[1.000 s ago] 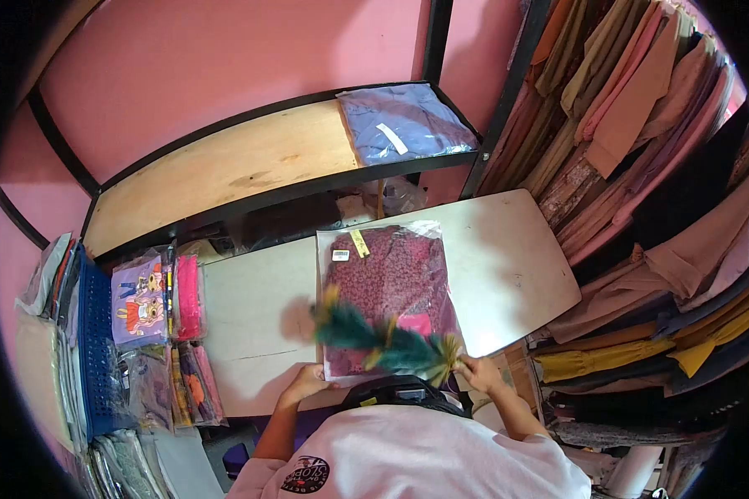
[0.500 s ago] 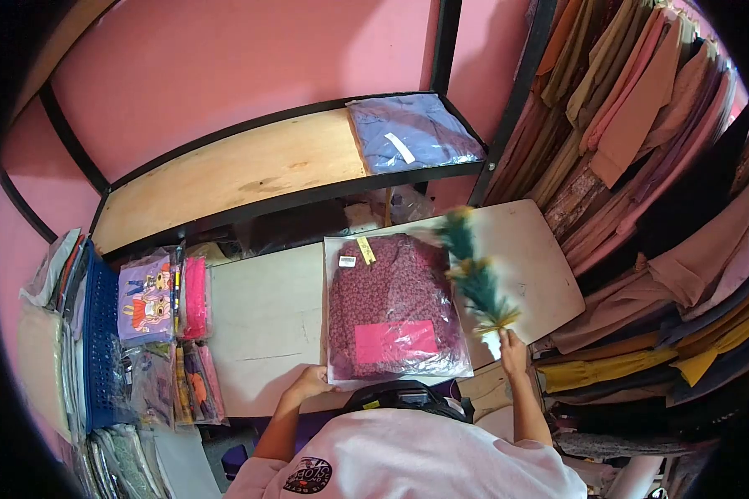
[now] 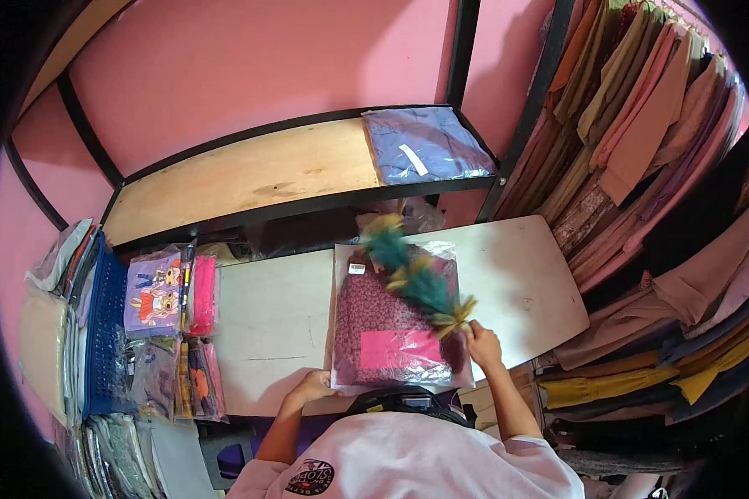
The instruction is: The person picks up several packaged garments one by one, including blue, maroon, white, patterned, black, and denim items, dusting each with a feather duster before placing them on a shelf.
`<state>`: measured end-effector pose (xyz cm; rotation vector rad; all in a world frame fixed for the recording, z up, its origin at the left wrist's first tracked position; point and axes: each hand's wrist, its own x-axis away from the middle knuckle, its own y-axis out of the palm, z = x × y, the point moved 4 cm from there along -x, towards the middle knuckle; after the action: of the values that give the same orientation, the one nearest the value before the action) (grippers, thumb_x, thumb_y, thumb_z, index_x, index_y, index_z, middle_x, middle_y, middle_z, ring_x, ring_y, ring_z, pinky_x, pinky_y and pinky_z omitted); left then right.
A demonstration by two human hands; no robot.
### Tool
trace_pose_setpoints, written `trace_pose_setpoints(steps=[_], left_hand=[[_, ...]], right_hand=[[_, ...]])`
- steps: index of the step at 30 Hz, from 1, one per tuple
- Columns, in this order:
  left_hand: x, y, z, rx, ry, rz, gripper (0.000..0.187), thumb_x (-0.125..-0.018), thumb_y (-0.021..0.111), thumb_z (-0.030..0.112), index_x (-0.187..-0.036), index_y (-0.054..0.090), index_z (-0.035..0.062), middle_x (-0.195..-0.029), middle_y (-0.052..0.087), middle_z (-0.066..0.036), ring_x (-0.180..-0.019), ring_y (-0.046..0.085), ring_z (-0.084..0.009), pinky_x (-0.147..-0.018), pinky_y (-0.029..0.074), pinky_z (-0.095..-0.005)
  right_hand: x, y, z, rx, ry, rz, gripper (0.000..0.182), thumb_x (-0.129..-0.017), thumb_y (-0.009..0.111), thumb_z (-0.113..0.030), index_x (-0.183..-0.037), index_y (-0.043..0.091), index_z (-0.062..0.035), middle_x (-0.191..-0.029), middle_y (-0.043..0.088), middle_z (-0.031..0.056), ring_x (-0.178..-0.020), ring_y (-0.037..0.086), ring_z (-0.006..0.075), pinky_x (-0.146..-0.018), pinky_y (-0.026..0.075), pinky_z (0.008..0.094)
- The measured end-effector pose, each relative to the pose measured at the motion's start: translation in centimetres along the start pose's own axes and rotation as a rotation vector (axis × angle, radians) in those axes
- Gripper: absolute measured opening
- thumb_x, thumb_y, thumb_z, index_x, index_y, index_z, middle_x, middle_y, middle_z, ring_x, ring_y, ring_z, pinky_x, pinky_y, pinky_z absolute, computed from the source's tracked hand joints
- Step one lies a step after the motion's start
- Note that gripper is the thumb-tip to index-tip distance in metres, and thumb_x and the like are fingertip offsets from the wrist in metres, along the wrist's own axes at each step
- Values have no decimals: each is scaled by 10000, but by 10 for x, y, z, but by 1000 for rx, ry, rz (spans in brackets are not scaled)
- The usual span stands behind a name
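Note:
A maroon patterned garment in a clear plastic bag lies flat on the white table, with a pink card and a small barcode label showing. My left hand is closed on the bag's lower left corner. In my right hand is the handle of a green and yellow duster, fingers wrapped round it. The duster slants up and to the left across the bag's upper right part, covering some of the garment; its far end is blurred.
Behind the white table runs a wooden shelf with a bagged blue garment. At the left stand a blue basket and bagged clothes. Hanging garments and folded ones crowd the right side.
The duster has swung left, from beside the bag to over its upper right part. My right hand has shifted slightly left with it. My left hand stays at the bag's corner.

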<state>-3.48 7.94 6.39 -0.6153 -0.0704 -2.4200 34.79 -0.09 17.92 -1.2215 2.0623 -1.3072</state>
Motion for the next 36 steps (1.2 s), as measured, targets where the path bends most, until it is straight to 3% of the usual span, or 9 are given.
trace_pose_setpoints(steps=[5,9,11,17,23,27,30,32,36], left_hand=[[3,3,14,40,19,10,276,-672,638,-78,-935,595,-4,-831,635,-47,-723,585,-105,-663,470,-232],[5,2,16,45,-61,-20,272,-679,638,-69,-939,585,-7,-870,623,-26,-780,573,-111,-717,462,-251],[5,2,16,50,-86,-31,273,-680,637,-69,-942,585,-13,-870,625,-29,-787,573,-114,-725,461,-254],[-3,-3,-10,-16,-132,-25,294,-672,646,-70,-954,585,-16,-885,623,-28,-795,565,-107,-728,457,-255],[1,-1,14,-129,-110,7,337,-638,697,-39,-956,589,-11,-892,621,-21,-779,555,-99,-718,450,-250],[9,1,41,-259,-229,11,342,-629,718,-14,-946,588,-12,-886,622,-27,-781,552,-101,-714,449,-261],[3,-2,15,-154,-190,2,342,-613,748,28,-915,592,-11,-893,621,-29,-797,546,-100,-704,449,-272],[1,-3,13,-96,-36,-25,435,-617,761,97,-991,562,-2,-870,629,-46,-781,573,-129,-714,464,-281],[-1,1,61,-79,-113,37,577,-641,757,187,-1104,480,-18,-987,598,-90,-877,565,-168,-772,454,-298]], right_hand=[[2,23,-20,128,-147,-160,429,-832,395,-474,-930,578,-97,-721,585,240,-720,572,407,-654,451,483],[-9,21,-1,131,-48,-64,447,-844,368,-477,-889,561,-76,-743,595,234,-719,581,403,-643,461,481],[-17,15,24,83,160,45,441,-849,370,-462,-874,557,-64,-750,593,238,-721,576,412,-643,456,484],[-1,-11,52,-80,141,164,430,-852,388,-440,-790,520,-35,-680,561,253,-694,544,440,-601,414,503],[27,5,37,-104,-104,-107,380,-834,411,-435,-834,535,-76,-651,561,228,-690,551,422,-607,427,481],[26,12,44,53,-87,-182,380,-835,400,-442,-852,535,-87,-667,571,229,-696,557,421,-619,436,487],[17,7,71,63,151,71,392,-843,404,-424,-820,533,-55,-676,566,237,-676,543,431,-600,415,508],[12,6,89,37,214,171,394,-847,401,-420,-811,530,-49,-676,566,242,-677,543,435,-598,415,508],[4,6,118,48,319,294,386,-866,393,-388,-836,500,-18,-684,565,257,-673,543,448,-599,421,512]])
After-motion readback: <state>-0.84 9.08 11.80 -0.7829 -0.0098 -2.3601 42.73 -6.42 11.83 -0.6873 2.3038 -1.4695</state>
